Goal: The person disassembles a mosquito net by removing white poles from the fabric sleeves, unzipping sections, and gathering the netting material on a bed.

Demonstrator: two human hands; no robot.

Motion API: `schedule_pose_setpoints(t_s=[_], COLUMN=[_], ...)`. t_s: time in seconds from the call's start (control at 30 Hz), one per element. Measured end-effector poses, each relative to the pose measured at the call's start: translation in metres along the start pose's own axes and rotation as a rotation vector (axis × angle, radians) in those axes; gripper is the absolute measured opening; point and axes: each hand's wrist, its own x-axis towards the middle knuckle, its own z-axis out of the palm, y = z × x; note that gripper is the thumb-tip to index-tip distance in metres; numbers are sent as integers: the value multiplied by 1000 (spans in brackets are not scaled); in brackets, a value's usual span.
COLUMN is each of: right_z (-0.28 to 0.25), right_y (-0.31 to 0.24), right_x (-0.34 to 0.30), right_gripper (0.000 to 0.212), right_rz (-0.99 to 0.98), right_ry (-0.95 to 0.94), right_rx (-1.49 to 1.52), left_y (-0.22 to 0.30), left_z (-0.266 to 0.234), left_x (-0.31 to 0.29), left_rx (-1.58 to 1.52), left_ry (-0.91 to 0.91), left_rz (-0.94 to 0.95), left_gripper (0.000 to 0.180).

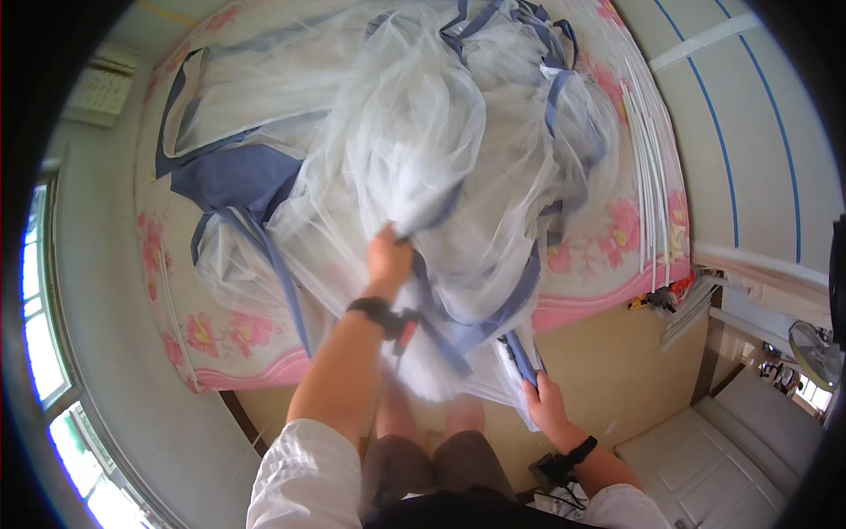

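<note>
A large heap of sheer white mosquito netting with grey-blue fabric trim lies bunched across the bed. My left hand is closed on a gathered fold of it near the middle of the heap. Lower and to the right, beyond the bed's near edge, my right hand grips a grey-blue trimmed edge of the same net. Between my hands the mesh hangs over the edge in front of my legs. A wider grey-blue fabric panel lies at the left of the heap.
The bed has a pink floral sheet. Several thin white poles lie along its right side. A window is at the left. To the right are a fan and a pale panelled door. Small items sit by the bed's near right corner.
</note>
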Motion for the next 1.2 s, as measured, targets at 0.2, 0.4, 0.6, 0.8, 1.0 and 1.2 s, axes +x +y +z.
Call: schedule_pose_setpoints(t_s=[0.2,0.4,0.6,0.8,1.0,1.2], right_z=[-9,-21,-30,-41,-31,-20], right_y=[55,71,48,39,53,47], right_x=[-12,-6,-4,-5,3,17], right_gripper=[21,26,28,26,27,20], right_rz=[131,131,110,111,85,-143], right_ry=[237,221,24,-161,-15,114], right_rx=[75,107,187,313,187,-176], left_y=[-97,-134,-19,49,71,168], left_z=[-168,-218,-79,21,-18,-85], left_x=[-3,-27,-87,-87,-70,-20], left_rx=[939,57,356,165,89,255], left_ry=[422,755,-65,-435,-125,-259], left_rz=[-152,-174,512,492,758,970], left_gripper=[24,62,109,73,36,35])
